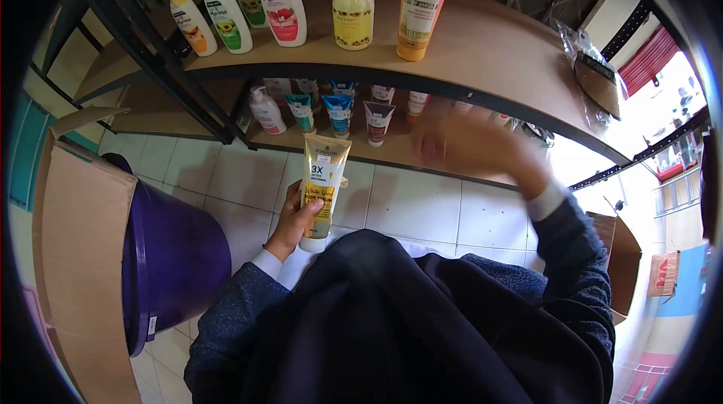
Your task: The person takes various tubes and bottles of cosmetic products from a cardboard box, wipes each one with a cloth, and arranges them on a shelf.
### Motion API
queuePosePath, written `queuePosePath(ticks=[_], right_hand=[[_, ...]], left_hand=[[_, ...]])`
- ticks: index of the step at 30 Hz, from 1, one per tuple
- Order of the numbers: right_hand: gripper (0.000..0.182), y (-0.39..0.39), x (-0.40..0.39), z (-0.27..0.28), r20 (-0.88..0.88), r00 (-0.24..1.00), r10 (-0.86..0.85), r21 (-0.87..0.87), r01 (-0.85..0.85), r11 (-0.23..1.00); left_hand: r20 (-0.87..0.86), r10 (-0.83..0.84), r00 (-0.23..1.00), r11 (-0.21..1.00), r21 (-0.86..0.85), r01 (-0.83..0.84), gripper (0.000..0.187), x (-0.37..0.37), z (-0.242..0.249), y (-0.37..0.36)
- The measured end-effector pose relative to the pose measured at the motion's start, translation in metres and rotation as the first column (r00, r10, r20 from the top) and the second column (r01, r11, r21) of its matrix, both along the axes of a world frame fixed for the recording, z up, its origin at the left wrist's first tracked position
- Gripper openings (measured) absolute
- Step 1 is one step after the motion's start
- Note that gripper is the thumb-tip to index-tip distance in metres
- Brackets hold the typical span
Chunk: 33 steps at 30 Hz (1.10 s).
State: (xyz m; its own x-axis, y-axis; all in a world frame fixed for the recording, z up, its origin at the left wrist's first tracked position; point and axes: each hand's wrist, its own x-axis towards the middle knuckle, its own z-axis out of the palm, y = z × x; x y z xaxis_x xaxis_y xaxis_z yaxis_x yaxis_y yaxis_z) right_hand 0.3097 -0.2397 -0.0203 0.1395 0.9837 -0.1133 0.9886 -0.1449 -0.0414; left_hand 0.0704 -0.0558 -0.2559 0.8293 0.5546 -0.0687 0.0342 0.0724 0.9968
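My left hand (288, 225) is wrapped round a gold-and-white body serum tube (326, 167), held upright with its white cap down, in front of the shelves. "3X" and "White Glow" can be read on its label. Smeared by motion, my right hand (463, 140) is in front of the lower shelf, below the upper shelf's edge; its fingers are too blurred to tell whether they hold anything. On the upper shelf (497, 35), a red-and-gold body serum tube (424, 5) stands beside a yellow pump bottle (353, 12). Several Marina lotion bottles (283, 9) stand further left.
Smaller tubes (338, 114) and a pale pump bottle (266, 112) stand on the lower shelf. A purple tub (177, 253) and a cardboard box (83, 253) are at my left. Another cardboard box (621, 257) is at my right. Plastic-wrapped goods (596, 84) lie at the upper shelf's right end.
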Motion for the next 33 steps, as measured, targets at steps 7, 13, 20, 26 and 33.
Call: queuePosePath(ticks=[7, 13, 20, 26, 33], right_hand=[[0.043, 0.063, 0.139, -0.230, -0.014, 0.889, -0.458, 0.404, 0.424, 0.810], [0.046, 0.103, 0.192, -0.279, -0.070, 0.895, -0.440, 0.495, 0.414, 0.764], [0.039, 0.047, 0.129, -0.236, -0.192, 0.941, -0.278, 0.296, 0.326, 0.898], [0.047, -0.043, 0.052, -0.116, -0.504, 0.835, -0.222, 0.235, 0.379, 0.895], [0.042, -0.089, 0.096, 0.036, -0.828, 0.551, 0.103, 0.524, 0.695, 0.493]], left_hand=[[-0.028, -0.023, 0.999, 0.975, -0.223, 0.016, 0.035, 0.000, 0.027, -0.003], [-0.089, 0.003, 0.996, 1.000, -0.014, -0.005, 0.040, -0.007, 0.012, 0.004], [-0.032, -0.008, 0.999, 0.993, -0.114, 0.004, 0.039, -0.003, 0.022, 0.002], [-0.028, -0.081, 0.996, 0.985, -0.154, 0.076, 0.033, 0.002, 0.026, -0.003], [-0.085, -0.089, 0.992, 0.994, 0.056, 0.094, 0.039, 0.012, 0.041, -0.012]])
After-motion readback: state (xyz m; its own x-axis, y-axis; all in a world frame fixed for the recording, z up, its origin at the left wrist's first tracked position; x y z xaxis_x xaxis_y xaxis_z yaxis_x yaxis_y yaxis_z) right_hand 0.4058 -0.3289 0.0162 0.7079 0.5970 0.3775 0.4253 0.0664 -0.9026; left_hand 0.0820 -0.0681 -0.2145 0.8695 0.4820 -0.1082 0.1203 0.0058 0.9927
